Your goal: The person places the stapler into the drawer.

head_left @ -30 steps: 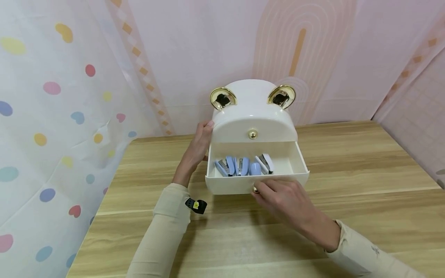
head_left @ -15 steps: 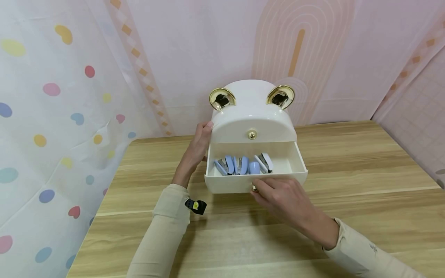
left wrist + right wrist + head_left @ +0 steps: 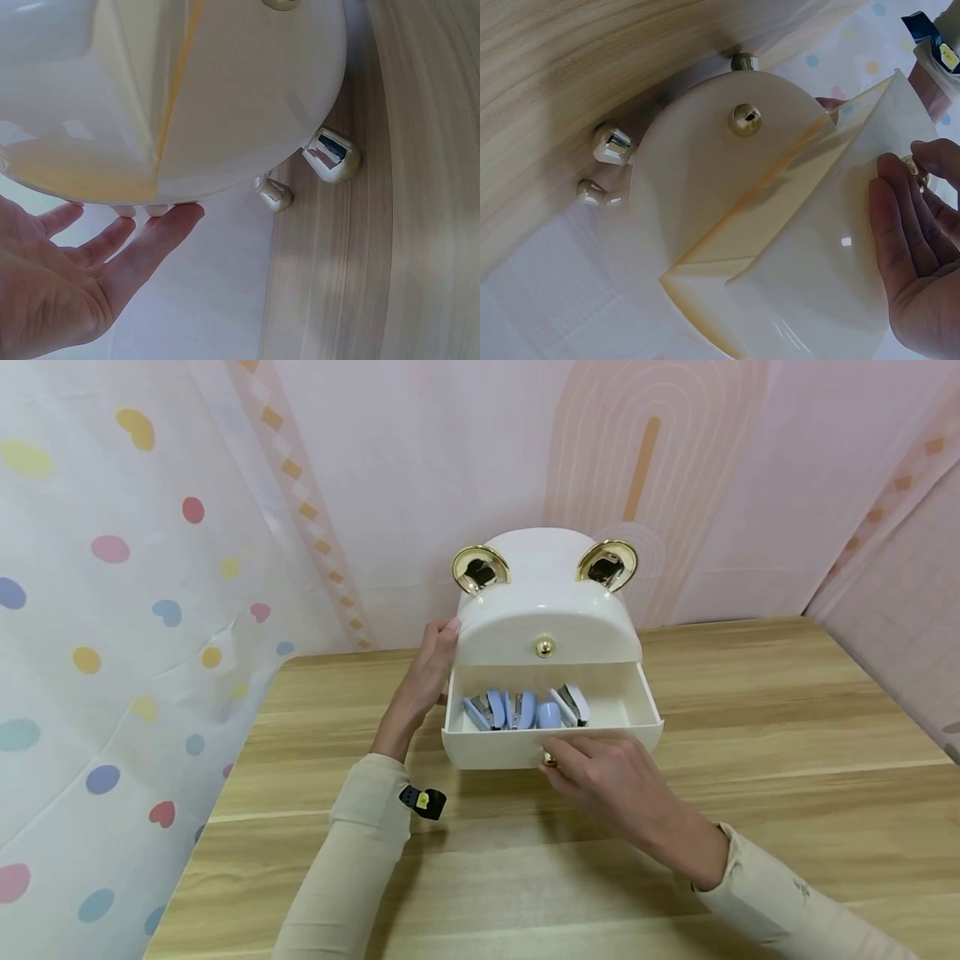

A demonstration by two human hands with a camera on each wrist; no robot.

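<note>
A cream, dome-topped plastic storage box with two gold ear-shaped fittings [image 3: 546, 610] is standing near the far edge of the light wooden table [image 3: 787, 735], roughly midway along it. Its lower cream drawer [image 3: 551, 750] is sticking out toward the person, and small blue and white staplers [image 3: 525, 710] are lying in a row inside it, along the drawer's left and middle part.

The left hand [image 3: 423, 681] is resting flat against the box's left side, fingers straight and spread a little, fingertips touching the curved shell, as the left wrist view shows [image 3: 112, 247]. The right hand [image 3: 607, 777] is sitting at the drawer's front wall, its thumb and forefinger pinching the small gold knob [image 3: 549, 760] at the middle of the front; the right wrist view is showing the fingers [image 3: 911, 225] lying along the drawer face beside that knob.

A second gold knob [image 3: 545, 647] is showing on the closed upper front. A pastel polka-dot curtain [image 3: 97, 610] is hanging past the table's left edge, and a pink patterned backdrop [image 3: 675, 460] is hanging behind the far edge.
</note>
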